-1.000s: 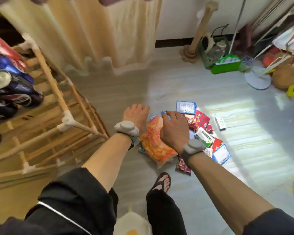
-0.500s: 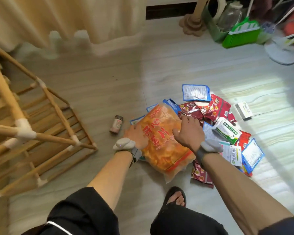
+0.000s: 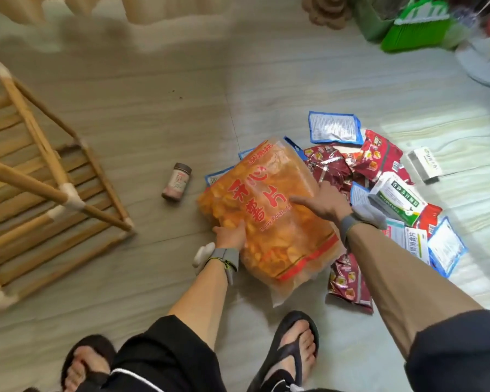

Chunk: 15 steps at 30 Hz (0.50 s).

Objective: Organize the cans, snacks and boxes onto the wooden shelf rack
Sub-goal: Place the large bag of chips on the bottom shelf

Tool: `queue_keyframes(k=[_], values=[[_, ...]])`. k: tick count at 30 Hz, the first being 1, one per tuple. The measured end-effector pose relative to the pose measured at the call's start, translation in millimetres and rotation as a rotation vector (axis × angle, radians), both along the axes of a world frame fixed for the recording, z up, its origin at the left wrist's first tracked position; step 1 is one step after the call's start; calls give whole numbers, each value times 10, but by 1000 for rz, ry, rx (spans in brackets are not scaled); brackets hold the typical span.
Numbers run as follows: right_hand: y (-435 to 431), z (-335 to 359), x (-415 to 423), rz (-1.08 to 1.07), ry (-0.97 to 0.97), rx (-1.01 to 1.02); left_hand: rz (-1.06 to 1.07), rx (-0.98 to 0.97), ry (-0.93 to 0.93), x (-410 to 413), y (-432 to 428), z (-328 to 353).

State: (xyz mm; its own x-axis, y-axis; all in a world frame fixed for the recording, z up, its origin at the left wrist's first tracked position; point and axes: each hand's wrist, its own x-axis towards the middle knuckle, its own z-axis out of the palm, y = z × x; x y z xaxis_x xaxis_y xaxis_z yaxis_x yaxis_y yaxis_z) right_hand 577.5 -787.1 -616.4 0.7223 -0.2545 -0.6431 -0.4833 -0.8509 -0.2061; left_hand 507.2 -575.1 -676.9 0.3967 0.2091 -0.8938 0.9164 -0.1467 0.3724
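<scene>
A big clear bag of orange potato chips (image 3: 269, 210) lies on the floor on top of a pile of snacks. My left hand (image 3: 231, 236) grips its near left edge, fingers tucked under the bag. My right hand (image 3: 321, 203) is pressed on its right side, fingers spread over the plastic. Behind and to the right lie dark red snack packets (image 3: 327, 165), blue-edged sachets (image 3: 334, 131) and a green-and-white box (image 3: 398, 200). The wooden shelf rack (image 3: 48, 182) stands at the left; only its lower slats and corner post show.
A small brown-capped jar (image 3: 177, 185) lies on the floor between the rack and the bag. A small white box (image 3: 425, 165) sits apart at the right. A green broom (image 3: 416, 32) and fan base (image 3: 484, 63) are at the back right. My sandalled feet (image 3: 287, 349) are below the bag.
The view has tipped down and moved closer; the cans on the rack are out of sight. My left hand has slid under the bag's left edge and my right hand has shifted to its right side.
</scene>
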Motion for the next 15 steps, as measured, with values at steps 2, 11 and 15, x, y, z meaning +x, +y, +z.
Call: queue_keyframes(k=[2, 11, 15], values=[[42, 129, -65, 37, 30, 10, 23, -20, -40, -47, 65, 124], [472, 628, -580, 109, 28, 108, 159, -113, -192, -573, 822, 889], [1010, 744, -943, 106, 37, 168, 218, -86, -216, -955, 1341, 893]])
